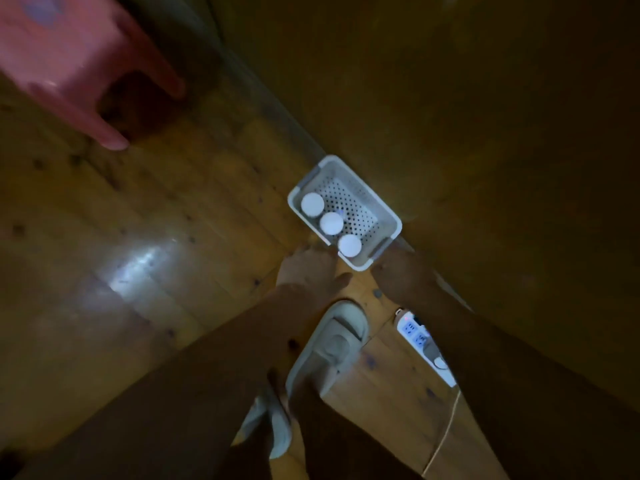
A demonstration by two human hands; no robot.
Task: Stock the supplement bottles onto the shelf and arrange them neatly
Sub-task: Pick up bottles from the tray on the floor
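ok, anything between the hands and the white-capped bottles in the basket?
Nothing visible. The three white-capped bottles stand uncovered in a row in the white perforated plastic basket on the wooden floor. The left hand and right hand are both at the basket's near end; the picture is too blurred to tell if they grip it.

No text can be read anywhere. The bottles (331,223) show only plain white caps. The frame is dim and blurred.

Dim home room — plank floor (145,216), slippers (332,341), plastic stool (69,64).
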